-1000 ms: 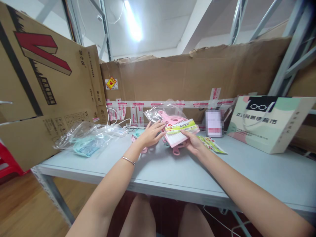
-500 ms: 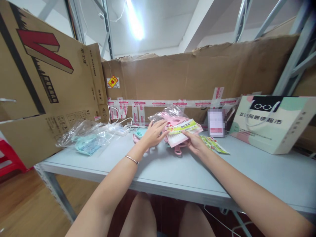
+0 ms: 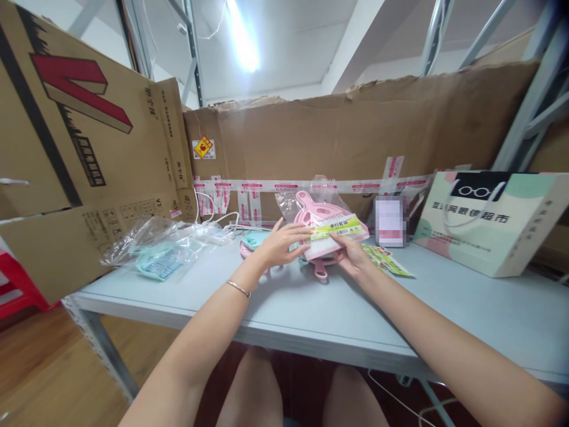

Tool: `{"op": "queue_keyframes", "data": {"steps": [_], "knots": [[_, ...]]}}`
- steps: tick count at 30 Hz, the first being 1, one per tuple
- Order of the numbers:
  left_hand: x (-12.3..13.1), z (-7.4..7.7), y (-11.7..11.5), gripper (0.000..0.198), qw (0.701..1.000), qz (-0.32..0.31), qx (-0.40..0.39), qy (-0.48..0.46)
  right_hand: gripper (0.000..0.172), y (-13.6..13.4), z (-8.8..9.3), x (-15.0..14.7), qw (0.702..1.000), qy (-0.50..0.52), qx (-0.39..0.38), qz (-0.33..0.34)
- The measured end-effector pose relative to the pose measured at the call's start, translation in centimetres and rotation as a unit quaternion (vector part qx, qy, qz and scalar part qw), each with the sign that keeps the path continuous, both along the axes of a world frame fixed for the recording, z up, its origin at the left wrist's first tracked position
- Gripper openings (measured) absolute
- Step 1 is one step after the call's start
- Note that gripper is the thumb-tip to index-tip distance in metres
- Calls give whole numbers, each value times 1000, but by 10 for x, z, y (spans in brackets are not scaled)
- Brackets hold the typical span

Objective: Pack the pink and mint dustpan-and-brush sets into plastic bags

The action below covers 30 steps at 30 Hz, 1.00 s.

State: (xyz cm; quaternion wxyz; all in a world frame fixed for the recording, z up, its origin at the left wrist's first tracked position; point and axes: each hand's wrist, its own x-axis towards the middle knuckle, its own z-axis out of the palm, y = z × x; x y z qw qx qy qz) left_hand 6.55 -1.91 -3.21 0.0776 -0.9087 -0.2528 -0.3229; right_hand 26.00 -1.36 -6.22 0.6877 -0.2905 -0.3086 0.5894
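Observation:
A pink dustpan-and-brush set (image 3: pixel 320 214) with a green and yellow label (image 3: pixel 340 226) is held up over the table, clear plastic film behind it. My right hand (image 3: pixel 351 256) grips its lower right edge, thumb on the front. At its left side, my left hand (image 3: pixel 284 243) rests against the label with the fingers spread. Beneath and beside the held set lie more pink and teal pieces, among them a pink handle (image 3: pixel 320 271) and a teal piece (image 3: pixel 255 238), partly hidden by my hands.
Left on the table (image 3: pixel 284 302) lies a teal set (image 3: pixel 156 263) in clear plastic (image 3: pixel 186 237). Loose labels (image 3: pixel 387 261), a blurred-out phone (image 3: pixel 390 222) and a paper bag (image 3: pixel 484 225) are at the right. Cardboard (image 3: pixel 311 136) stands behind.
The pink set has turned slightly more upright and moved a little right, so its handle and label show more. My left fingers have shifted a little beside it.

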Motion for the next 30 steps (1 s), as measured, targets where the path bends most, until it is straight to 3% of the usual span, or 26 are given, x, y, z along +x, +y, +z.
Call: {"op": "queue_keyframes", "data": {"steps": [3,6,9,11,12,15,19,25,30], "knots": [[0,1,2,27,993,15,5,-120,23,-1,1,0,1000,11,3,4],[-1,4,7,39,949,46,-28,-310,25,-3,2,-1,1000,20,3,6],[1,5,11,66,852,76,-223,-468,28,-4,4,-2,1000,27,10,5],[5,2,11,75,795,65,-364,-480,29,-5,3,-3,1000,26,15,8],[8,0,11,74,783,52,-409,-466,29,-5,3,-4,1000,22,15,12],[17,-7,7,65,784,-41,-456,-420,26,-7,0,-9,1000,3,10,27],[23,-15,7,60,771,-197,-461,-393,22,-8,-1,-13,999,-14,3,31],[19,-12,5,55,750,-200,-490,-396,12,2,-1,-3,997,-29,-44,-59],[14,-12,4,57,755,-116,-498,-411,25,6,-8,10,985,-89,-88,-117]]}}
